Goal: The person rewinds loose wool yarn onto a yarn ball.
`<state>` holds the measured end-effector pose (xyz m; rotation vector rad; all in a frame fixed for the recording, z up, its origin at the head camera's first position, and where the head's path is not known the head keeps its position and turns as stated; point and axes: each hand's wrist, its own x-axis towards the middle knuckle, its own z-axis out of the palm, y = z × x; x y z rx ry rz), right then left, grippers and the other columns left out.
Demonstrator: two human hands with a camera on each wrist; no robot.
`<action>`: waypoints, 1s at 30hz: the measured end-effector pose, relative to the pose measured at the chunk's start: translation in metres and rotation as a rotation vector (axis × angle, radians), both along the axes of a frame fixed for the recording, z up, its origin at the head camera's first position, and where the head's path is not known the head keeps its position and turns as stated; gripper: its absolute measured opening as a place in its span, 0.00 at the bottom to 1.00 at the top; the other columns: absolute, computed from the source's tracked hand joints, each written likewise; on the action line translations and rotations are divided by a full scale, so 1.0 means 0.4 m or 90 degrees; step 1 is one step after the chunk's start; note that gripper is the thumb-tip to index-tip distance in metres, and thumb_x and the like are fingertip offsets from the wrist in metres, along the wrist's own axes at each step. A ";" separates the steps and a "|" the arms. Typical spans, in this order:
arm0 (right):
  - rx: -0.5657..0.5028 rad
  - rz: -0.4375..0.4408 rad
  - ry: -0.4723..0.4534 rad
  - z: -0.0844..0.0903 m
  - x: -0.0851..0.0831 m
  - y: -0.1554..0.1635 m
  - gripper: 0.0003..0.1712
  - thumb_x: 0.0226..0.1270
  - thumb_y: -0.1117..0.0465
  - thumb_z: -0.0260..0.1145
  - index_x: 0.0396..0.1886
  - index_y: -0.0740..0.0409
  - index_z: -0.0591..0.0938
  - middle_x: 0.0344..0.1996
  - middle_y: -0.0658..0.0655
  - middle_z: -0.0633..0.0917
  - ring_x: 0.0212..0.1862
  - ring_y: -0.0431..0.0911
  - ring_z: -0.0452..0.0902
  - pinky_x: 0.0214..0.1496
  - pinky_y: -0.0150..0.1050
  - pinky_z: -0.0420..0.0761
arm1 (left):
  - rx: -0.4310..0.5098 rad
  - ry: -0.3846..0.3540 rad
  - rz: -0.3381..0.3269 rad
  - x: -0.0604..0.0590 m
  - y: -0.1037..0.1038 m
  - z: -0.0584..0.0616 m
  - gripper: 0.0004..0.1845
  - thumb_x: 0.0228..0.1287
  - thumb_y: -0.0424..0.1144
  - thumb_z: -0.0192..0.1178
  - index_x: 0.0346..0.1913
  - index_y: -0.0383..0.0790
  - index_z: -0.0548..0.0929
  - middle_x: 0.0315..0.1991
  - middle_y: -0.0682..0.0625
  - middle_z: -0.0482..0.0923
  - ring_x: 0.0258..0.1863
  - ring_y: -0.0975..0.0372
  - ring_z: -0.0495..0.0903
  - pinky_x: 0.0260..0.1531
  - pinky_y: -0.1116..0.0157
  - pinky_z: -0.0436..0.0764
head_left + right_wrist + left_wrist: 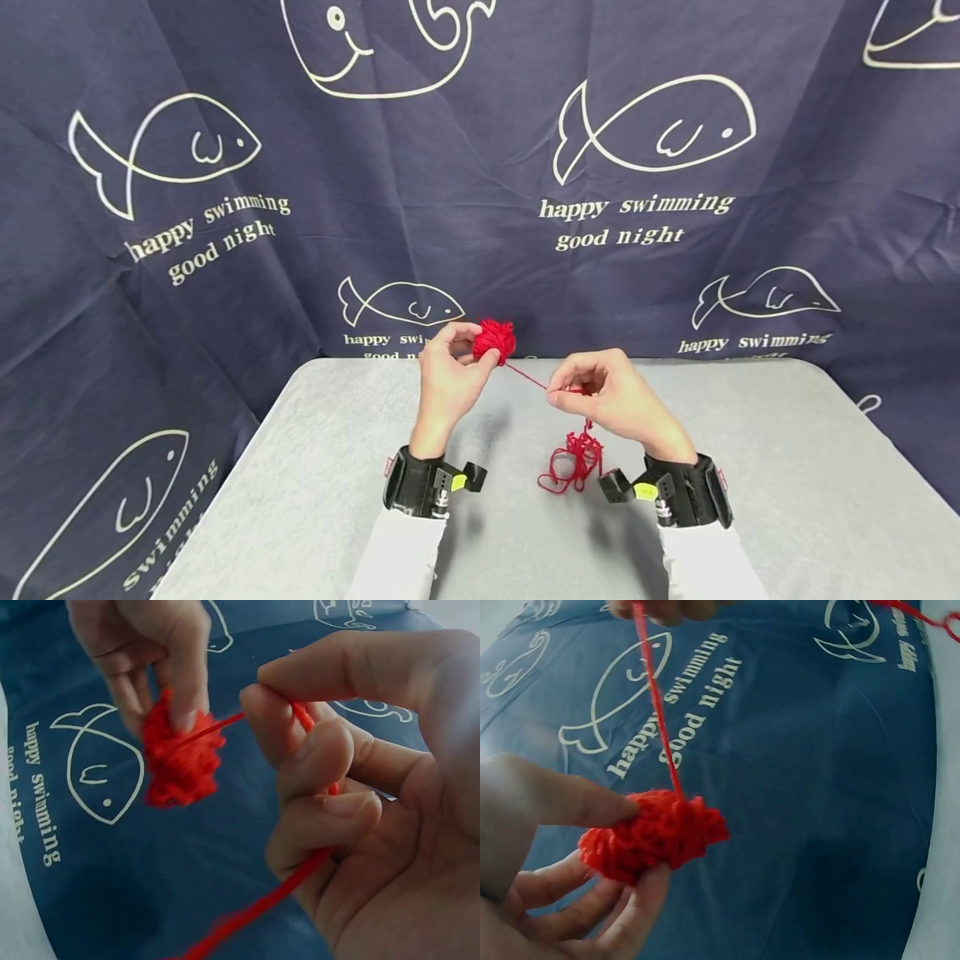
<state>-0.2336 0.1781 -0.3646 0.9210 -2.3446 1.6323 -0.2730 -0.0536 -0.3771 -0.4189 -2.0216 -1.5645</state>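
My left hand (450, 375) pinches a small ball of red yarn (494, 339) between thumb and fingers, raised above the far part of the grey table (300, 483). In the left wrist view the ball (656, 834) sits between my thumb and curled fingers. A taut red strand (525, 377) runs from the ball to my right hand (607, 400), which pinches it between thumb and forefinger. The strand (300, 877) passes through that hand's curled fingers. Below the right hand a loose tangle of red yarn (573, 462) lies on the table.
A dark blue cloth (480, 167) printed with white fish and words hangs behind the table and drapes down both sides. Black wrist-mounted cameras (423, 483) sit on both forearms over white sleeves.
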 end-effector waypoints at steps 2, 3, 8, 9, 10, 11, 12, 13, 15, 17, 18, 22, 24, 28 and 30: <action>-0.014 -0.006 0.008 0.003 0.003 0.002 0.08 0.59 0.71 0.74 0.31 0.54 0.87 0.24 0.52 0.83 0.23 0.44 0.75 0.24 0.34 0.74 | -0.034 -0.002 0.000 0.001 0.004 -0.004 0.13 0.50 0.26 0.71 0.41 0.33 0.84 0.37 0.43 0.85 0.35 0.54 0.87 0.39 0.58 0.88; -0.023 -0.008 0.014 0.004 0.003 0.004 0.08 0.59 0.71 0.74 0.32 0.54 0.87 0.24 0.52 0.83 0.23 0.44 0.74 0.23 0.34 0.74 | -0.052 -0.006 -0.003 0.001 0.006 -0.006 0.13 0.50 0.26 0.71 0.41 0.34 0.85 0.36 0.44 0.85 0.35 0.55 0.87 0.38 0.59 0.88; -0.076 -0.028 0.029 0.009 0.005 0.012 0.06 0.60 0.72 0.73 0.34 0.59 0.87 0.24 0.53 0.83 0.22 0.43 0.73 0.21 0.34 0.72 | -0.145 -0.049 -0.059 0.008 0.012 -0.006 0.12 0.50 0.26 0.72 0.39 0.35 0.84 0.35 0.47 0.84 0.33 0.58 0.85 0.36 0.63 0.87; -0.088 -0.036 0.029 0.010 0.006 0.014 0.06 0.60 0.73 0.73 0.34 0.61 0.87 0.24 0.53 0.83 0.22 0.43 0.72 0.21 0.35 0.72 | -0.167 -0.058 -0.076 0.010 0.012 -0.005 0.12 0.51 0.26 0.72 0.39 0.36 0.84 0.35 0.48 0.84 0.33 0.58 0.85 0.36 0.63 0.87; -0.100 -0.044 0.030 0.011 0.007 0.016 0.05 0.60 0.73 0.73 0.35 0.61 0.87 0.24 0.52 0.83 0.21 0.42 0.71 0.21 0.35 0.71 | -0.187 -0.067 -0.097 0.011 0.012 -0.004 0.12 0.51 0.26 0.72 0.39 0.36 0.84 0.35 0.48 0.84 0.33 0.58 0.84 0.36 0.62 0.87; -0.113 -0.052 0.032 0.012 0.006 0.018 0.05 0.60 0.73 0.73 0.35 0.63 0.87 0.24 0.52 0.83 0.21 0.42 0.70 0.20 0.35 0.70 | -0.209 -0.076 -0.120 0.013 0.011 -0.002 0.12 0.50 0.26 0.72 0.39 0.37 0.84 0.35 0.49 0.84 0.33 0.59 0.84 0.36 0.61 0.87; -0.123 -0.062 0.033 0.013 0.007 0.020 0.05 0.61 0.73 0.73 0.35 0.63 0.87 0.23 0.52 0.82 0.21 0.42 0.69 0.20 0.35 0.69 | -0.231 -0.083 -0.147 0.015 0.010 0.000 0.12 0.50 0.26 0.72 0.39 0.37 0.84 0.34 0.50 0.84 0.32 0.59 0.84 0.35 0.61 0.86; -0.136 -0.072 0.033 0.014 0.007 0.021 0.04 0.61 0.72 0.73 0.35 0.63 0.87 0.23 0.51 0.82 0.21 0.42 0.69 0.20 0.35 0.69 | -0.251 -0.090 -0.177 0.017 0.009 0.002 0.12 0.50 0.26 0.73 0.39 0.38 0.84 0.34 0.51 0.84 0.33 0.60 0.84 0.35 0.61 0.86; -0.165 -0.088 0.036 0.016 0.006 0.024 0.04 0.61 0.72 0.73 0.35 0.64 0.87 0.23 0.51 0.82 0.21 0.41 0.69 0.20 0.34 0.69 | -0.287 -0.100 -0.239 0.020 0.005 0.005 0.13 0.51 0.26 0.73 0.39 0.39 0.84 0.35 0.52 0.83 0.34 0.61 0.83 0.35 0.63 0.86; -0.196 -0.101 0.036 0.018 0.006 0.025 0.04 0.61 0.72 0.73 0.35 0.65 0.86 0.23 0.51 0.82 0.22 0.41 0.70 0.21 0.32 0.70 | -0.304 -0.106 -0.306 0.024 0.002 0.009 0.13 0.51 0.25 0.73 0.39 0.40 0.85 0.35 0.53 0.83 0.34 0.62 0.83 0.35 0.64 0.85; -0.215 -0.106 0.036 0.018 0.005 0.025 0.04 0.61 0.72 0.73 0.35 0.66 0.86 0.23 0.51 0.83 0.22 0.41 0.71 0.22 0.32 0.71 | -0.304 -0.107 -0.339 0.026 0.000 0.010 0.13 0.51 0.25 0.73 0.39 0.40 0.85 0.35 0.53 0.83 0.35 0.62 0.83 0.36 0.65 0.86; -0.287 -0.120 0.031 0.020 0.001 0.025 0.04 0.61 0.75 0.72 0.35 0.71 0.85 0.25 0.54 0.85 0.23 0.42 0.71 0.22 0.32 0.72 | -0.284 -0.101 -0.454 0.035 -0.005 0.018 0.15 0.50 0.23 0.72 0.40 0.39 0.85 0.36 0.52 0.83 0.36 0.62 0.83 0.40 0.64 0.87; -0.312 -0.128 0.026 0.020 -0.001 0.025 0.04 0.60 0.76 0.72 0.35 0.72 0.85 0.24 0.55 0.85 0.22 0.42 0.71 0.21 0.32 0.71 | -0.274 -0.093 -0.494 0.040 -0.007 0.024 0.15 0.50 0.22 0.72 0.41 0.39 0.85 0.37 0.52 0.83 0.36 0.63 0.83 0.41 0.63 0.87; -0.325 -0.145 0.011 0.017 -0.008 0.027 0.04 0.61 0.76 0.71 0.35 0.74 0.85 0.25 0.55 0.86 0.22 0.42 0.71 0.20 0.31 0.70 | -0.257 -0.075 -0.553 0.049 -0.010 0.036 0.15 0.51 0.22 0.72 0.41 0.37 0.84 0.38 0.51 0.83 0.37 0.63 0.83 0.42 0.61 0.87; -0.321 -0.151 0.003 0.013 -0.011 0.028 0.05 0.61 0.75 0.71 0.36 0.73 0.85 0.26 0.55 0.86 0.23 0.42 0.72 0.21 0.31 0.71 | -0.248 -0.066 -0.582 0.053 -0.012 0.040 0.15 0.51 0.22 0.72 0.42 0.36 0.84 0.38 0.49 0.83 0.38 0.62 0.83 0.43 0.60 0.87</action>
